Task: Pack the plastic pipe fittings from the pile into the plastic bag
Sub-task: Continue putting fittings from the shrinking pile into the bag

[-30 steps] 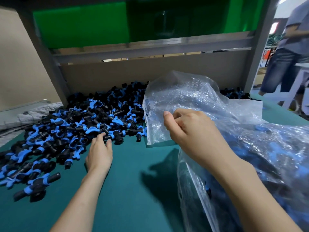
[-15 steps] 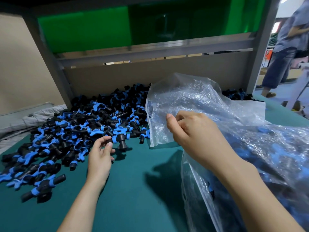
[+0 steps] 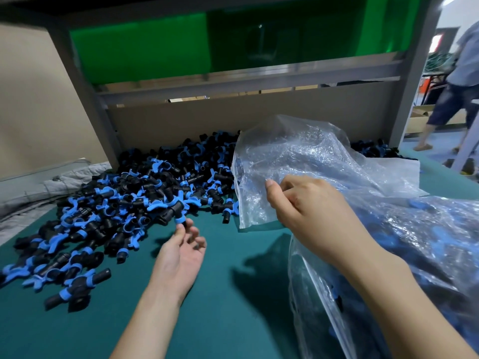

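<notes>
A big pile of black pipe fittings (image 3: 134, 193) with blue rings and wing handles lies on the green table mat (image 3: 233, 294), left of centre. My left hand (image 3: 181, 255) sits at the pile's near edge, palm turned up. Its thumb and fingertips pinch the lower stub of one fitting (image 3: 172, 207), which stands above them. My right hand (image 3: 311, 213) grips the crumpled edge of the clear plastic bag (image 3: 298, 156) and holds its mouth up. The bag spreads to the right, with several fittings showing dimly through the film.
A cardboard back panel (image 3: 259, 117) and grey metal frame posts (image 3: 85, 94) close off the table's far side. Grey cloth (image 3: 39, 187) lies at the left edge. More fittings (image 3: 373, 150) sit behind the bag. A person (image 3: 461, 81) stands beyond the right post.
My left hand has turned palm up and drawn one fitting out of the pile's edge toward the bag. My right hand keeps its grip on the bag.
</notes>
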Action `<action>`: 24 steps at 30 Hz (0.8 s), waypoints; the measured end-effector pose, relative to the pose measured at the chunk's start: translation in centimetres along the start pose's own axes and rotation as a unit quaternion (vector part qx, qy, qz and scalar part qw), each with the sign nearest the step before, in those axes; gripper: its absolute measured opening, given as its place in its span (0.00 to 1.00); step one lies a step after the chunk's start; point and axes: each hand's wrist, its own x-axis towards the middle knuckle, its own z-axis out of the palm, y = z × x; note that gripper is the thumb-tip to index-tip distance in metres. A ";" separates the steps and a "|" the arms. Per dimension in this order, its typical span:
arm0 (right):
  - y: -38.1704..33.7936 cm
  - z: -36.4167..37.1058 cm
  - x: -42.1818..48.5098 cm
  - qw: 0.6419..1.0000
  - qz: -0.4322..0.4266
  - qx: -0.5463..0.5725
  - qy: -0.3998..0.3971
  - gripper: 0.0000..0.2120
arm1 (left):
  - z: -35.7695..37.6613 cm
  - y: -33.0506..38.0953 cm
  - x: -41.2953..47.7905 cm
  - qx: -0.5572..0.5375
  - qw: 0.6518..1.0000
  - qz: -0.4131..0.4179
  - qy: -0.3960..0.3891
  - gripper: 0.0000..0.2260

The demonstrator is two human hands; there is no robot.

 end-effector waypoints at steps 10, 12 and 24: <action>0.0 -0.1 0.0 1.000 0.002 -0.001 0.001 0.30 | 0.2 -0.8 0.2 -0.003 0.999 -0.045 -0.010 0.10; -0.1 -0.1 0.0 1.000 0.003 0.001 0.007 0.30 | 0.4 -0.9 0.1 0.015 0.999 -0.046 -0.015 0.10; -1.0 -0.7 0.1 0.998 0.006 0.031 0.049 0.29 | 6.4 -0.5 -4.6 0.453 0.821 -0.013 -0.346 0.11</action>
